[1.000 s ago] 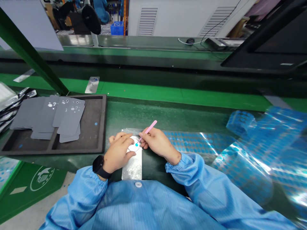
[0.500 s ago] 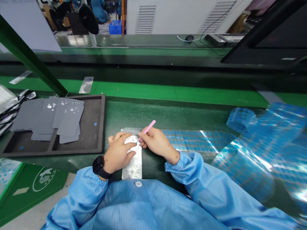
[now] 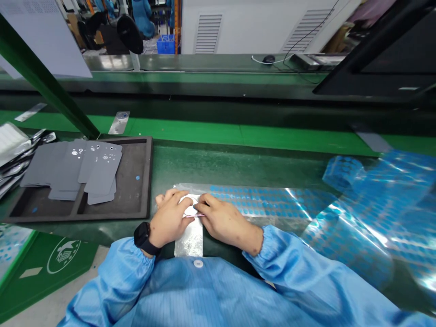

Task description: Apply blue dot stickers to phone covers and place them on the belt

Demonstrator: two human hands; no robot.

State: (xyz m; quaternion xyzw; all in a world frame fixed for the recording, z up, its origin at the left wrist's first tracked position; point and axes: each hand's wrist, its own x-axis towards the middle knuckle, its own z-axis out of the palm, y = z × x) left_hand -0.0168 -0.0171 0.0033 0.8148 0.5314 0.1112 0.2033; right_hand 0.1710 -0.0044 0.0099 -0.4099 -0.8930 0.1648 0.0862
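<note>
Green bench (image 3: 238, 165) in front of me, with a big shiny film sheet (image 3: 289, 204) covered in blue dots sprawled across the right side. Black foam tray (image 3: 148, 181) sits off to the left with grey sheets (image 3: 98, 177) fanned out in it. The silver plate (image 3: 189, 240) is right at the bench edge, close to my chest. My left hand (image 3: 170, 219) lies loosely on it, fingers spread around the white ring (image 3: 189, 203), not gripping anything. My right hand (image 3: 223, 221) pinches the pink stick (image 3: 193, 215), held low and almost flat over the plate.

Grey sheets (image 3: 102, 175) in black tray (image 3: 136, 200)
</note>
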